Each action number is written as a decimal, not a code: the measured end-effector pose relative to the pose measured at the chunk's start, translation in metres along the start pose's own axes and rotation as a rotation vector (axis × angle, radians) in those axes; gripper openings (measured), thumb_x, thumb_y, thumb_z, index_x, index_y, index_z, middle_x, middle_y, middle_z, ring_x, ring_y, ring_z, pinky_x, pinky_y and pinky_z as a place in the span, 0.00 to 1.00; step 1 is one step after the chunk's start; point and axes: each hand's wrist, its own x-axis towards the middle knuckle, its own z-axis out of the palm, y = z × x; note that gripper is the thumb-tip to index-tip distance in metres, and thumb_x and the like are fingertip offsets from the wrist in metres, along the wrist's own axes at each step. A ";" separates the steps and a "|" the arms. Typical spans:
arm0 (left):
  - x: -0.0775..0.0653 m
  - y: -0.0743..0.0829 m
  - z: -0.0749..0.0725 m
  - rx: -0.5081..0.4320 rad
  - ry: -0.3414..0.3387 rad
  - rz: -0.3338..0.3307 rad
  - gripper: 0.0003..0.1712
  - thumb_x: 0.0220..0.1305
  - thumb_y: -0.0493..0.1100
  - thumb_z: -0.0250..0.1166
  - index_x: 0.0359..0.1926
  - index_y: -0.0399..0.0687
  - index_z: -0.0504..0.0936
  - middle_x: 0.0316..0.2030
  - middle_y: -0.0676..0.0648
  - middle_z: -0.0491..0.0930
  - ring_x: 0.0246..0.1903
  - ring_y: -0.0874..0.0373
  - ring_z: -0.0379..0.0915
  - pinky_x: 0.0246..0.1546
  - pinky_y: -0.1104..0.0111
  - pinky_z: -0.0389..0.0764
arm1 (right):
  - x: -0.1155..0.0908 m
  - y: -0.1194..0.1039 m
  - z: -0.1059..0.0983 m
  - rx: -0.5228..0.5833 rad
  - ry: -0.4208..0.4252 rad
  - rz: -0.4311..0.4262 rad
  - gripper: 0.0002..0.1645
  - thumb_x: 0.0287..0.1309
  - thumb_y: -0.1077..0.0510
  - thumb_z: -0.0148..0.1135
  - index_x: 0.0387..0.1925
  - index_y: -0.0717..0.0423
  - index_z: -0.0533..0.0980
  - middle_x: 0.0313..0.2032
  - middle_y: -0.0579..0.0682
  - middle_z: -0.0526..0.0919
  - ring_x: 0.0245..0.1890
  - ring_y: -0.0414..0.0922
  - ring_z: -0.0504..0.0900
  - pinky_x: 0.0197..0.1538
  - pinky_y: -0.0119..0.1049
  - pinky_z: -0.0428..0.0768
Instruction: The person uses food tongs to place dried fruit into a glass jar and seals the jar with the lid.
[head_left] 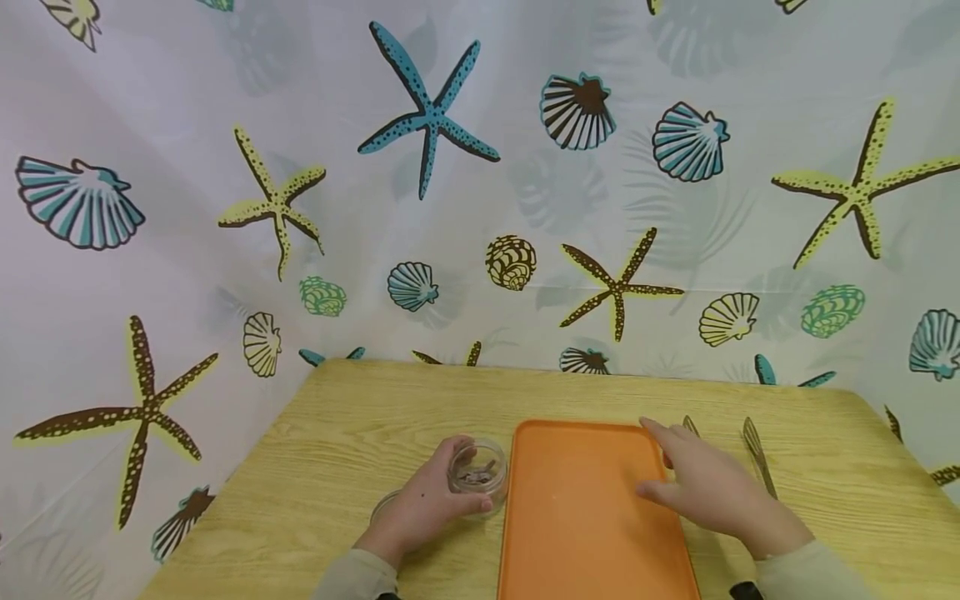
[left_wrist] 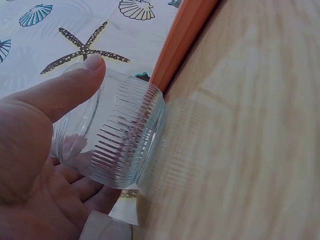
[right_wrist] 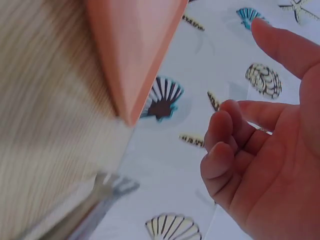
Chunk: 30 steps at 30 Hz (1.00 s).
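My left hand [head_left: 426,500] grips a small clear glass jar [head_left: 489,502] just left of the orange tray [head_left: 592,508]. Thumb and fingers lie on opposite sides of the jar. Ribbed lower walls show on the jar [left_wrist: 125,130] in the left wrist view, its base at or close to the tabletop. Small dark and pale pieces [head_left: 478,476] lie inside; their kind is unclear. Over the tray's right edge hovers my right hand [head_left: 705,483], holding nothing. Its thumb is extended and its other fingers [right_wrist: 220,160] are loosely bent in the right wrist view.
Right of the tray lies a metal utensil [head_left: 759,457]; a second metal tip [head_left: 691,426] shows behind the right hand. A round rim [head_left: 381,505] peeks out beside the left wrist. A shell-patterned curtain [head_left: 480,208] stands behind the wooden table [head_left: 360,408].
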 end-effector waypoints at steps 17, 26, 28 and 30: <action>-0.002 0.000 0.003 0.010 0.016 0.005 0.55 0.54 0.58 0.78 0.75 0.49 0.59 0.71 0.43 0.66 0.72 0.47 0.58 0.71 0.47 0.58 | 0.075 -0.070 0.055 0.183 -0.186 -0.209 0.53 0.58 0.43 0.74 0.78 0.46 0.58 0.59 0.49 0.74 0.52 0.49 0.79 0.48 0.45 0.80; -0.004 0.006 -0.001 -0.012 0.014 0.001 0.55 0.55 0.54 0.79 0.76 0.49 0.58 0.72 0.43 0.64 0.72 0.46 0.57 0.70 0.45 0.58 | 0.099 -0.094 0.077 0.212 -0.232 -0.210 0.51 0.51 0.44 0.78 0.75 0.44 0.65 0.59 0.45 0.74 0.52 0.44 0.76 0.53 0.43 0.78; -0.004 0.008 -0.001 -0.010 0.010 -0.007 0.58 0.53 0.56 0.79 0.77 0.50 0.55 0.73 0.43 0.63 0.72 0.46 0.56 0.70 0.45 0.58 | 0.103 -0.097 0.081 0.224 -0.230 -0.210 0.51 0.49 0.44 0.79 0.73 0.45 0.67 0.58 0.43 0.74 0.52 0.42 0.75 0.54 0.43 0.78; -0.004 0.010 -0.001 0.005 0.004 -0.010 0.62 0.51 0.59 0.80 0.79 0.52 0.52 0.73 0.44 0.62 0.71 0.46 0.58 0.69 0.45 0.60 | 0.106 -0.098 0.085 0.238 -0.231 -0.202 0.51 0.48 0.44 0.79 0.72 0.45 0.68 0.56 0.43 0.74 0.53 0.41 0.74 0.54 0.42 0.77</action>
